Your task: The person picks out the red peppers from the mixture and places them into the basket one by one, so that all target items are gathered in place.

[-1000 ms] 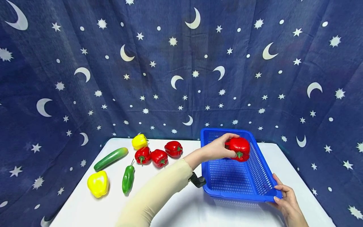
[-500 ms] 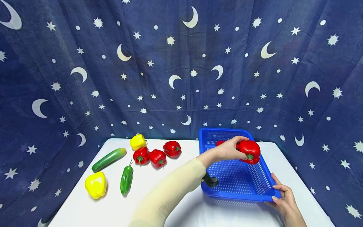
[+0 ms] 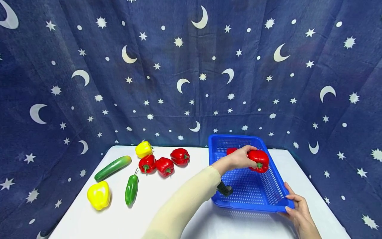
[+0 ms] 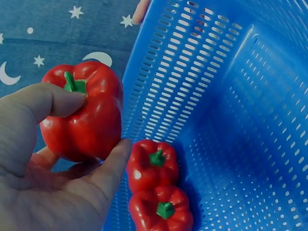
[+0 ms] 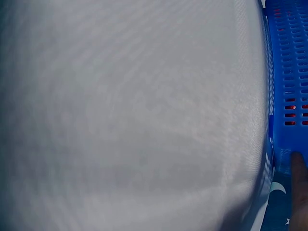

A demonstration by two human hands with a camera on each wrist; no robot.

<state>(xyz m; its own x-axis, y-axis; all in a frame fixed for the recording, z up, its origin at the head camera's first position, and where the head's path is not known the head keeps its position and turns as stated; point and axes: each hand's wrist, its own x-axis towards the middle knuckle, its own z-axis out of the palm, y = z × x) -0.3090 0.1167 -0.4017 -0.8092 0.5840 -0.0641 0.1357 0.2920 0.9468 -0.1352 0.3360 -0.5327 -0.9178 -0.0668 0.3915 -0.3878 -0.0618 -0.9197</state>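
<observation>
My left hand (image 3: 237,158) reaches over the blue perforated basket (image 3: 247,207) and holds a red bell pepper (image 3: 258,161) near the basket's right side. In the left wrist view, the thumb lies beside the green stem of this bell pepper (image 4: 91,125), with fingers beneath it. Two more red bell peppers (image 4: 153,166) lie inside the basket, mostly hidden behind the hand in the head view. At the basket's near right corner, my right hand (image 3: 300,212) grips the rim between thumb and fingers. One finger (image 5: 299,192) shows against the basket in the right wrist view.
On the white table (image 3: 167,199), left of the basket, lie several red bell peppers (image 3: 164,166), a yellow one (image 3: 144,149) at the back and another yellow one (image 3: 99,196) nearer. A green cucumber (image 3: 113,168) and a green chili pepper (image 3: 131,190) lie there too. A starry curtain (image 3: 167,83) hangs behind.
My left hand has carried the red bell pepper rightward across the basket, then stayed nearly still. The right hand keeps its grip on the corner. The head view has shifted slightly.
</observation>
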